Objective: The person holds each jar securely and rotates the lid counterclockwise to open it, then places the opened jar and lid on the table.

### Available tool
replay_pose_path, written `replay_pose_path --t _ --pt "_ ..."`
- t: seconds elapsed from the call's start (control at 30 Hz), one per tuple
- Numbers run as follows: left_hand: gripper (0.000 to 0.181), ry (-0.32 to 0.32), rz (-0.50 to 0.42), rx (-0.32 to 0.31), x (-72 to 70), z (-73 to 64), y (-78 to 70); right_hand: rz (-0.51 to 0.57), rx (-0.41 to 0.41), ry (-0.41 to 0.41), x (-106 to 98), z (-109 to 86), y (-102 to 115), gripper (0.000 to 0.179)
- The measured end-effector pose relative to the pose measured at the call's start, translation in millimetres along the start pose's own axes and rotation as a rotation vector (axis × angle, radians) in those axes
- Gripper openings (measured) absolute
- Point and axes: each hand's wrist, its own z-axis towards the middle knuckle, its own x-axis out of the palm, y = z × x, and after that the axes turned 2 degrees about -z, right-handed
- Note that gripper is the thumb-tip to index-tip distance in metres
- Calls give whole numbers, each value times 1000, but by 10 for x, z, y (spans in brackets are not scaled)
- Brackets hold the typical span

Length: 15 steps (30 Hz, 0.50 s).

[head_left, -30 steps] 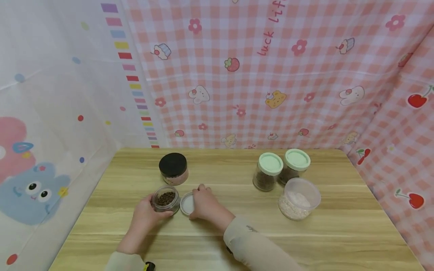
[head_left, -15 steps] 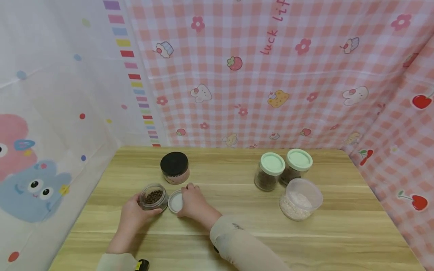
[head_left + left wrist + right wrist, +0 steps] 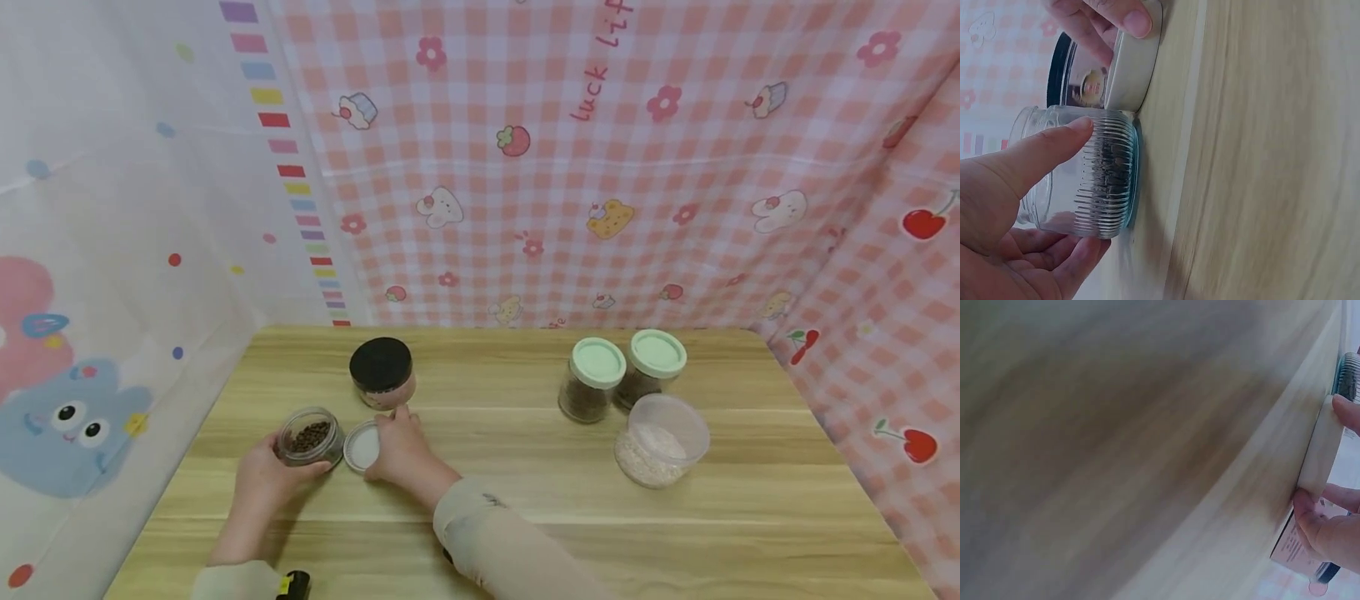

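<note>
My left hand grips a clear ribbed glass jar from the side, thumb along one face and fingers on the other. The jar is lidless, upright on the table, with brown pellets lying inside. Just right of it, my right hand holds a round white lid by its edge, the lid lying with its hollow side up on the wood. In the left wrist view the lid's pale rim comes right up to the jar. The right wrist view shows thumb and fingers around the lid's edge.
A pinkish jar with a black lid stands just behind the hands. To the right are two glass jars with mint-green lids and dark contents. In front of them a clear tub holds pale flakes. Checked cloth hangs behind the wooden table.
Both hands have slid left across the table together, carrying the jar and the lid along side by side. The black-lidded jar and the containers on the right have stayed put.
</note>
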Motion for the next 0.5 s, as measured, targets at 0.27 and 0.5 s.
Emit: replay_pose_path --t 0.27,0.5 --pt "88 -33 3 -47 -115 33 105 -21 0 -13 77 23 198 86" --pt "82 -73 14 -85 -177 -4 134 -24 -8 -19 138 54 313 85"
